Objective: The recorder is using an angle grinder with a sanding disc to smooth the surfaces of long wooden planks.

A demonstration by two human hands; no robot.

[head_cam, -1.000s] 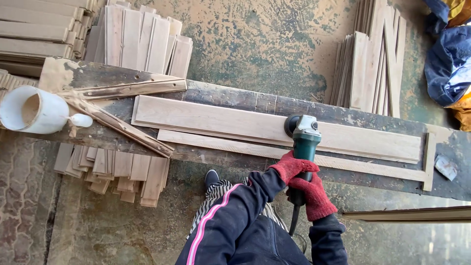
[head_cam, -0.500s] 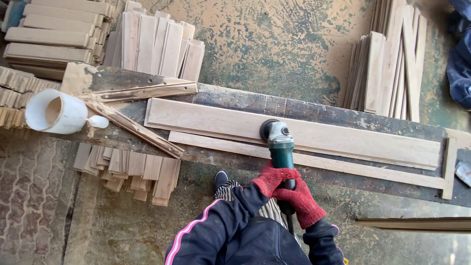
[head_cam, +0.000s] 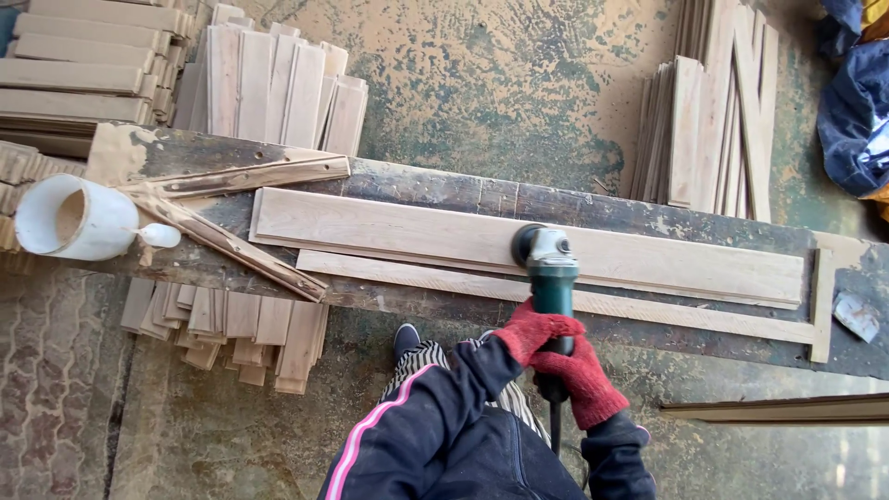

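i have both hands on the green angle grinder (head_cam: 553, 278): my left hand (head_cam: 530, 331) in its red glove is wrapped round the body just behind the head, fingers closed on it, and my right hand (head_cam: 585, 375), gloved the same, is clamped on the rear grip where the cord (head_cam: 556, 428) leaves. the grinder's head sits on the near edge of the long pale board (head_cam: 519, 243), about the middle of its length, so i judge the step in hand to be sanding along that face. the board lies lengthwise on the dark bench (head_cam: 435, 190), with a thinner strip (head_cam: 648, 310) just beside it along the bench's near edge, and a short stop block (head_cam: 820, 292) across their right ends. carrying on would call for keeping the disc flat and sliding it steadily along the grain without tipping onto the strip.

at the bench's left end two rough offcuts (head_cam: 231, 199) lie crossed, touching the board's left corner; they would stop the grinder there. a white plastic jug (head_cam: 69, 218) lies on its side at the far left edge. a small scrap (head_cam: 857, 317) rests at the right end. stacks of short planks (head_cam: 269, 88) stand beyond the bench, more planks (head_cam: 713, 120) lean at the far right, and another pile (head_cam: 231, 333) lies under the near edge. my shoe (head_cam: 402, 337) is below the bench.
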